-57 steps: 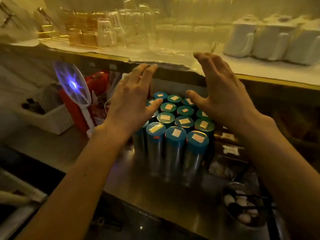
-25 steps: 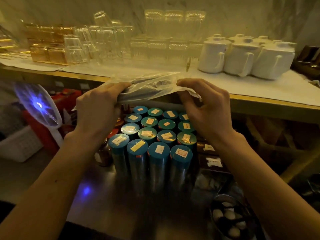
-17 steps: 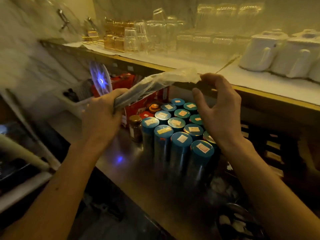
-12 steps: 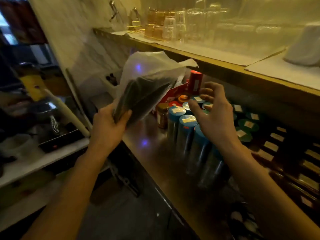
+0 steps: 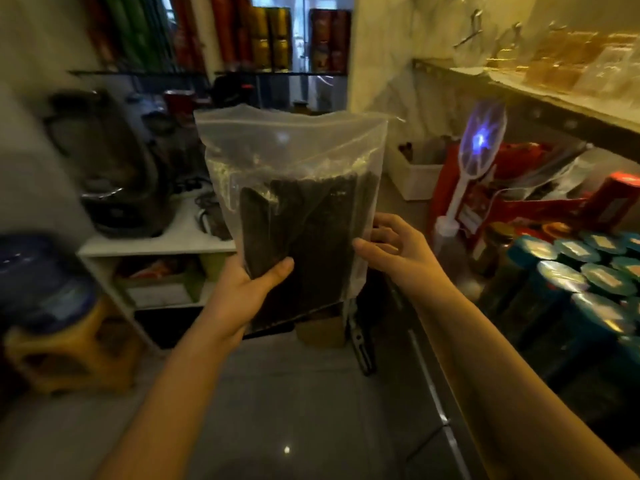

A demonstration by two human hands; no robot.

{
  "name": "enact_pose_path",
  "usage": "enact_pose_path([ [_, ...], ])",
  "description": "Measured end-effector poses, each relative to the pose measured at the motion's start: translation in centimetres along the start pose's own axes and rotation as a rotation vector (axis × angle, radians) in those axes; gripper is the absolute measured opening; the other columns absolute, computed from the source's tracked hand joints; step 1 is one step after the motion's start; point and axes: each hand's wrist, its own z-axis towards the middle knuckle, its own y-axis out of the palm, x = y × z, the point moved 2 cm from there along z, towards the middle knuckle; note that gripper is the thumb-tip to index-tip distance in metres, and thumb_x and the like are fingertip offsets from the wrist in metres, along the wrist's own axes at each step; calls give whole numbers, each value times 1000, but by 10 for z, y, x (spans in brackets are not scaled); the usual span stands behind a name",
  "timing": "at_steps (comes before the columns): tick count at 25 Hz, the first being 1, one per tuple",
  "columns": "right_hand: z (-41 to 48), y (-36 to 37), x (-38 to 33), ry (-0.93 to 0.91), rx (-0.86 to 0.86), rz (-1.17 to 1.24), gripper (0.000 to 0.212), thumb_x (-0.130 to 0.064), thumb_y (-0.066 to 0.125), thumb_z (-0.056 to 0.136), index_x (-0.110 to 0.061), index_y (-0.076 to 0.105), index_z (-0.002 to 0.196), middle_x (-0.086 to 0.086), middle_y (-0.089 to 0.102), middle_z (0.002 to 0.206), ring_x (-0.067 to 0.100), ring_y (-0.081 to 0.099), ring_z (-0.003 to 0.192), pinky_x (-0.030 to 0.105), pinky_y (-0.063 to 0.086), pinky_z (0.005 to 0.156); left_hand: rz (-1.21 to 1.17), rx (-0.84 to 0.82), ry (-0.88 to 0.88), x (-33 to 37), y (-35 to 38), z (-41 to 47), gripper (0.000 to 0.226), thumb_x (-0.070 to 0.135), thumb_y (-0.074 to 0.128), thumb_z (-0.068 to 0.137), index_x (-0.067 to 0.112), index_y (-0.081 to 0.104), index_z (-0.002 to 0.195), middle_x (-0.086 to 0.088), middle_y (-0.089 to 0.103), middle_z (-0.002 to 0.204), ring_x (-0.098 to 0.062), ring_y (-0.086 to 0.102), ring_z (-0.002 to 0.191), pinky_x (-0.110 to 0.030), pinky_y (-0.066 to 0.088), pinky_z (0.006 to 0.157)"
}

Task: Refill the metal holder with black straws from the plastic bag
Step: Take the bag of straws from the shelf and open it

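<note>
From the head camera, my left hand (image 5: 247, 289) grips the lower left part of the plastic bag (image 5: 294, 188), thumb pressed across its front, holding it upright in front of me above the floor. The black straws (image 5: 308, 230) stand packed together inside, filling the lower half; the clear upper half is empty and its top edge looks sealed flat. My right hand (image 5: 394, 251) sits at the bag's right edge, fingers loosely curled and thumb pointing toward the plastic; it touches or nearly touches the side, but I cannot tell whether it truly pinches anything.

To my right runs the steel tabletop (image 5: 460, 282), carrying a cluster of teal-lidded tins (image 5: 585, 282), each with a small label on its lid. Just behind them lean red boxes (image 5: 519, 188) and a white-handled electric swatter (image 5: 474, 161) glowing blue. A white basket (image 5: 415, 171) stands farther back on the tabletop.

To my left, a white shelf unit (image 5: 156, 244) bears a dark, blurred appliance (image 5: 114, 168). I see no metal holder here.
</note>
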Motion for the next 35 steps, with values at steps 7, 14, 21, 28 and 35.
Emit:
enact_pose_path([
  [7,-14,207,-8,-63,-309,-38,24,-17,68,88,-3,62,107,29,63,106,31,68,97,39,58,86,-185,292,-131,-13,-189,-99,51,22,74,67,29,63,116,11,72,109,-11,64,108,-30,49,93],
  [14,-69,411,-22,-86,-607,42,19,-11,72,83,3,61,89,23,65,87,32,66,82,44,55,84,-249,680,-133,-20,-345,-232,45,18,73,66,20,66,111,8,76,95,-7,71,90,-24,54,75],
  [21,-147,553,-34,-89,-1123,131,8,-10,67,87,-15,64,83,-3,67,76,13,64,77,31,56,75,-334,1183,-65,-17,-383,-379,20,11,67,80,12,69,100,-5,76,97,-19,72,93,-37,57,82],
  [28,-279,618,-36,-95,-1617,131,4,-14,63,91,-13,61,87,4,69,89,19,67,89,39,55,83,-286,1782,26,-3,-318,-510,16,3,61,87,8,67,100,-7,77,92,-16,73,86,-28,59,73],
  [35,-364,602,-28,-57,-1830,206,4,-7,61,91,-11,59,92,-1,66,86,3,67,76,15,53,63,-361,2020,11,-3,-248,-565,22,5,61,87,9,62,108,-10,75,102,-22,71,97,-36,55,81],
])
